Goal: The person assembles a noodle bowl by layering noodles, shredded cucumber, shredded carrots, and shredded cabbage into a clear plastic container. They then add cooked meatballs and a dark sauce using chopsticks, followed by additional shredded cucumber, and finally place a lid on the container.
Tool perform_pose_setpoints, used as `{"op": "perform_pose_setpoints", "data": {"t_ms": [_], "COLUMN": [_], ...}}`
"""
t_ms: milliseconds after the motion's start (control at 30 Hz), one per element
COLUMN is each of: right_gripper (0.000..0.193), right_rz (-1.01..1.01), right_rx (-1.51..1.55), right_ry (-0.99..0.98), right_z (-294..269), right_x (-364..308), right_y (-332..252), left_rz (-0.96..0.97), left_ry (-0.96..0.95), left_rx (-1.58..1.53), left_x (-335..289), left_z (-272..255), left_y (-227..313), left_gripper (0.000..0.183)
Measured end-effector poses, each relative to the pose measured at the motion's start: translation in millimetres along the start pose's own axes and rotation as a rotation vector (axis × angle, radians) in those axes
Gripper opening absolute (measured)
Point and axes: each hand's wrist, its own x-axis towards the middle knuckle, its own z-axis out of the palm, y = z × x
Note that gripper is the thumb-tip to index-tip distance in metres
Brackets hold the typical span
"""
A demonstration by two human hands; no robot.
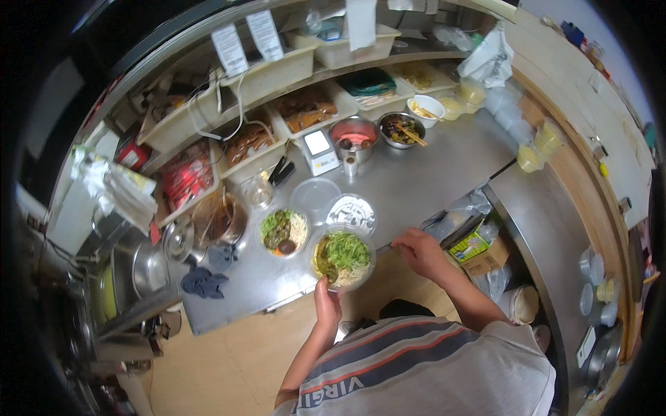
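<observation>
My left hand [327,304] grips the near rim of a clear round plastic bowl [373,260] at the counter's front edge. Shredded green cucumber [347,246], pale shreds and chopped olive-green pickles fill it. Away from the bowl, my right hand [420,251] hovers by the counter edge, its fingers loosely bent and apart, with nothing visible in them. Just left of the held bowl stands a second filled bowl [283,232], topped with a dark brown round piece. Behind the two lie clear plastic lids [316,195], one of them [352,213] shiny.
A small white scale [320,152] stands beside a steel pot [354,132]. Further right, chopsticks rest in a steel bowl [402,130]. Food tubs [305,111] line the back. A dark cloth [203,283] lies front left. Stacked plastic containers [503,111] and an open under-counter space [485,256] are right.
</observation>
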Motion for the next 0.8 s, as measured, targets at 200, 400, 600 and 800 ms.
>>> {"op": "perform_pose_setpoints", "data": {"t_ms": [200,400,600,800], "right_gripper": [0.016,0.017,0.018,0.016], "right_rz": [0.098,0.149,0.082,0.234], "right_rx": [0.003,0.076,0.247,0.548], "right_ry": [0.163,0.118,0.092,-0.101], "right_z": [-20.1,-41.0,-39.0,-60.0], "right_x": [27.9,77.3,137.6,191.7], "right_y": [26.2,90.6,205.0,261.1], "left_rz": [-0.168,-0.251,-0.201,-0.205], "left_ry": [-0.115,-0.138,-0.005,0.321], "left_rx": [0.165,0.215,0.156,0.364], "left_x": [83.7,165.9,212.9,195.5], "left_z": [74.4,132.0,176.1,198.1], "left_y": [1.6,-30.2,-71.0,-56.3], "left_gripper": [0.044,0.051,0.055,0.069]}}
